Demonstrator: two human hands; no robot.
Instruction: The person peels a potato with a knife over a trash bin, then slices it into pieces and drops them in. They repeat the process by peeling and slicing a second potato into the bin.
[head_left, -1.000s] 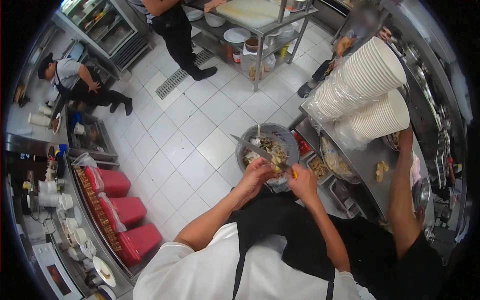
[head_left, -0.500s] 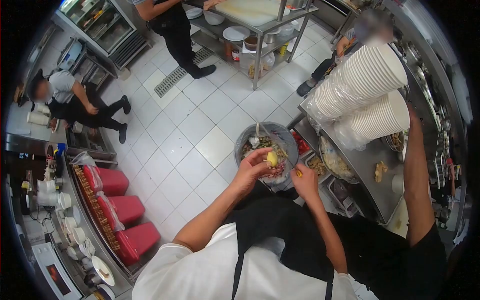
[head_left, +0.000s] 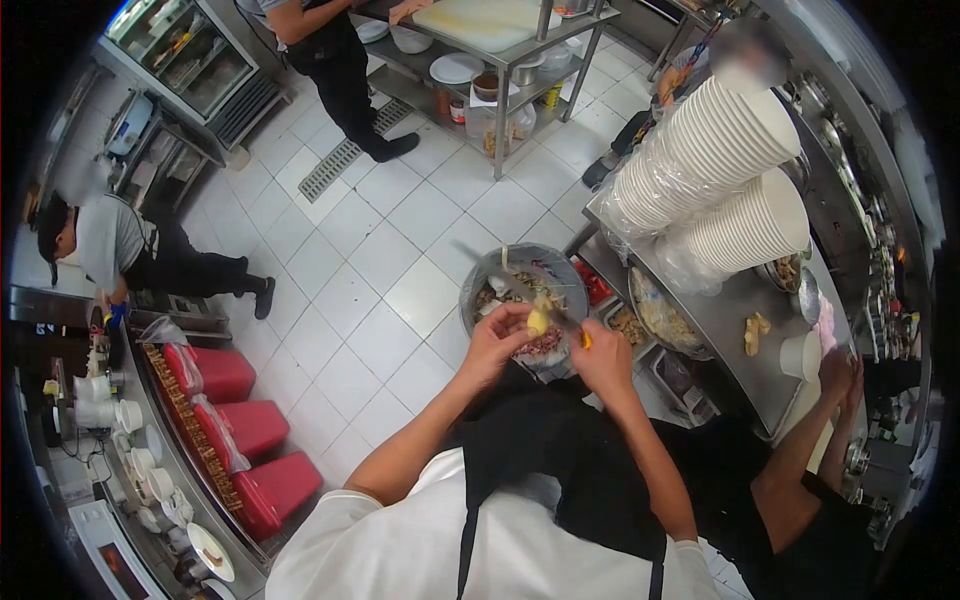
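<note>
My left hand (head_left: 500,342) is closed on a peeled yellow piece of ginger (head_left: 538,322), pinched between fingers and thumb. My right hand (head_left: 604,356) grips a knife by its yellow handle (head_left: 586,341). Blurred by motion, the knife's long blade (head_left: 510,282) slants up and left, overlapping the ginger's far side. Beneath both hands stands a round bin (head_left: 470,300) lined with a clear bag, with peelings and food scraps inside.
Right of me, a steel table (head_left: 715,335) carries stacked white tubs (head_left: 700,150) and more ginger (head_left: 755,335). A co-worker's hands (head_left: 840,375) are close on my right. Other people stand further off. Red bins (head_left: 270,490) line the left counter.
The knife blade has swung across to the ginger, and my right hand has come slightly closer to my left. The co-worker's arm on the right has drawn back toward the table's near end.
</note>
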